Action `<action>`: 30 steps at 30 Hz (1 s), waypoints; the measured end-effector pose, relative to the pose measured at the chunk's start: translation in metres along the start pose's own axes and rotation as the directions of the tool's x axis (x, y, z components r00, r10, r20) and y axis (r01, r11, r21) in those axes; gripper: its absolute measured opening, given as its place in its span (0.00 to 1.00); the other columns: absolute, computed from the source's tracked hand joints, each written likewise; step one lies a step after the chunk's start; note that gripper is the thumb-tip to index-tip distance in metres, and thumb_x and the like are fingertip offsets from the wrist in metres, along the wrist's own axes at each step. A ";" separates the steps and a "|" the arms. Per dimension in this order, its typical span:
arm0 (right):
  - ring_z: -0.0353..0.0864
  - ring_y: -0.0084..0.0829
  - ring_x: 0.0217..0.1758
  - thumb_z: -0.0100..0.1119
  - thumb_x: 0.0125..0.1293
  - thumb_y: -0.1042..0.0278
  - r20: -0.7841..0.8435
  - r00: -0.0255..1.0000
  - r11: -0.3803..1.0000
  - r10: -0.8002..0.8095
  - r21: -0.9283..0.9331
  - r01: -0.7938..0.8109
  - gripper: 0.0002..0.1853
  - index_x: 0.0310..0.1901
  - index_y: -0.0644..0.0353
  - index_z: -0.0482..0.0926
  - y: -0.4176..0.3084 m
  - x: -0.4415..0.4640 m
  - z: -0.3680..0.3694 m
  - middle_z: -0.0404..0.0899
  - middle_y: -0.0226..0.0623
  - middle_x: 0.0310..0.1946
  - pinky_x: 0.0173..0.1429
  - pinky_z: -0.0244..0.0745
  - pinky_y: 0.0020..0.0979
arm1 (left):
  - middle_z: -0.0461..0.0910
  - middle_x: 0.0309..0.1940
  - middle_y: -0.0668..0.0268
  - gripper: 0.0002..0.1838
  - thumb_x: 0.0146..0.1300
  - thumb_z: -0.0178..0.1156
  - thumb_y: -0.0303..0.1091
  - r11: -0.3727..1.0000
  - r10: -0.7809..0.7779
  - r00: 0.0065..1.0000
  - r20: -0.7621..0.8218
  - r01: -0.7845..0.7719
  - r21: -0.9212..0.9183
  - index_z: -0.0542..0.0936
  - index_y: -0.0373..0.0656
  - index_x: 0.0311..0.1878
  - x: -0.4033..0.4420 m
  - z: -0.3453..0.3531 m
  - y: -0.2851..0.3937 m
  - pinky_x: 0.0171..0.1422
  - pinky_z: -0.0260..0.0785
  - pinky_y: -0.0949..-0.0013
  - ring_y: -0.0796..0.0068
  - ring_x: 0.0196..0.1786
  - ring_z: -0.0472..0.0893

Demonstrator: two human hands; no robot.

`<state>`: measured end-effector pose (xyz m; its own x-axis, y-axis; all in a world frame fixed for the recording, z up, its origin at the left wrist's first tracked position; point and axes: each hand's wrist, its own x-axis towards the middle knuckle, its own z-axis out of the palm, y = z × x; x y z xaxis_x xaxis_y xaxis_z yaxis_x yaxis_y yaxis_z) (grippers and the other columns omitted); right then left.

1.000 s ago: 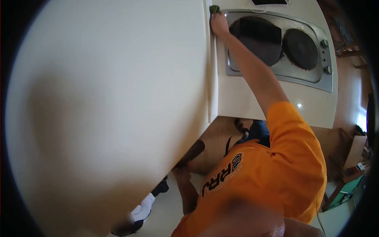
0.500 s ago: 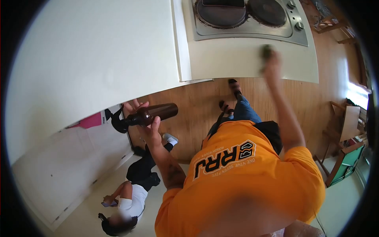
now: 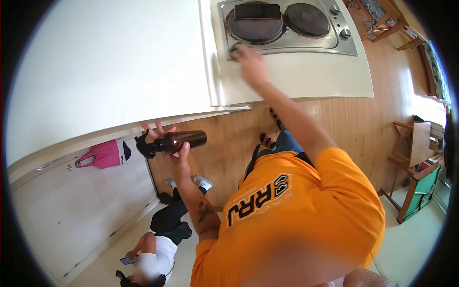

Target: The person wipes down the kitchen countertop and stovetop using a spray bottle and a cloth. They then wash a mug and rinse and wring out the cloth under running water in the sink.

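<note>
My left hand (image 3: 180, 155) is wrapped round a dark brown spray bottle (image 3: 185, 140), which lies on its side in the air with its black trigger head pointing left. With closed fingers, my right hand (image 3: 251, 64) presses a small dark green scouring pad (image 3: 234, 49) at the front left corner of the steel cooktop (image 3: 287, 48). The fingers cover most of the pad, and motion blurs them slightly. Above them, a black phone (image 3: 257, 11) rests on the larger hotplate (image 3: 253, 29).
The white countertop (image 3: 296, 74) runs along the front of the cooktop, with a white surface (image 3: 119, 57) to its left. Another person (image 3: 165, 244) holds a phone at lower left. A pink bag (image 3: 106, 154) hangs by the white door (image 3: 81, 205). Wooden chairs (image 3: 418, 148) stand at right.
My right hand has swept left with the pad, from the counter in front of the cooktop to its front left corner. The bottle stays in my left hand. The view has shifted slightly.
</note>
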<state>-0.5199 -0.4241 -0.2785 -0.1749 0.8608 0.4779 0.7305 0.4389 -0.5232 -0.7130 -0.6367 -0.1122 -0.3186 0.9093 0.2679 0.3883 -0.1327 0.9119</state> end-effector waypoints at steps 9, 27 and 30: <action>0.65 0.46 0.61 0.45 0.59 0.72 -0.008 1.000 0.949 -0.030 -0.315 0.026 0.22 0.57 0.64 0.68 0.180 -0.025 -0.061 0.69 0.43 0.57 0.65 0.58 0.45 | 0.39 0.73 0.63 0.34 0.48 0.60 0.37 0.998 -0.012 1.000 0.001 0.012 0.063 0.64 0.37 0.61 0.000 0.001 0.001 0.67 0.54 0.60 0.60 0.72 0.52; 0.68 0.40 0.47 0.53 0.51 0.70 0.199 0.977 0.931 -0.072 -0.338 0.137 0.08 0.30 0.62 0.79 0.008 0.073 0.055 0.70 0.38 0.39 0.47 0.71 0.36 | 0.66 0.57 0.56 0.43 0.48 0.65 0.29 0.986 -0.133 0.981 -0.138 0.117 -0.119 0.52 0.38 0.65 -0.015 0.009 -0.010 0.67 0.56 0.60 0.63 0.64 0.63; 0.69 0.41 0.46 0.52 0.52 0.72 0.183 0.983 0.938 0.005 -0.341 0.058 0.08 0.29 0.66 0.80 0.005 0.107 0.074 0.70 0.43 0.38 0.47 0.72 0.33 | 0.66 0.56 0.57 0.44 0.47 0.68 0.29 0.974 -0.200 0.964 -0.173 0.178 -0.137 0.53 0.38 0.65 -0.020 0.008 -0.009 0.62 0.62 0.62 0.65 0.59 0.66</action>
<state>-0.5833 -0.3109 -0.2822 -0.2885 0.8958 0.3381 0.9005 0.3739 -0.2221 -0.7034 -0.6512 -0.1280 -0.5348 0.8350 0.1296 0.2029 -0.0220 0.9790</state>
